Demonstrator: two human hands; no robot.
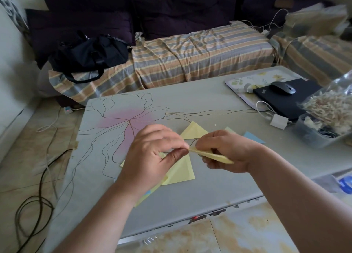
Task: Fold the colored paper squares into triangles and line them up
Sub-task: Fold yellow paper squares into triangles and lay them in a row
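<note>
Both hands hold a folded yellow paper (213, 155) in the air above the grey table (190, 104). My left hand (152, 153) pinches its left tip between thumb and forefinger. My right hand (228, 151) grips the rest of it. Under my left hand lies a yellow folded triangle (182, 173), with more yellow paper (150, 192) showing beneath the wrist. Farther back a second yellow triangle (193, 131) lies flat. A blue paper piece (252, 136) and a pale green tip (229, 129) peek out behind my right hand.
At the right stand a floral tray (240, 85), a black laptop (285, 100) with a mouse (283, 88), a white charger (278, 121) and a plastic tub (312, 134) beside a bag of wood shavings. A striped sofa with a black bag (89, 56) lies behind. Cables trail on the floor at left.
</note>
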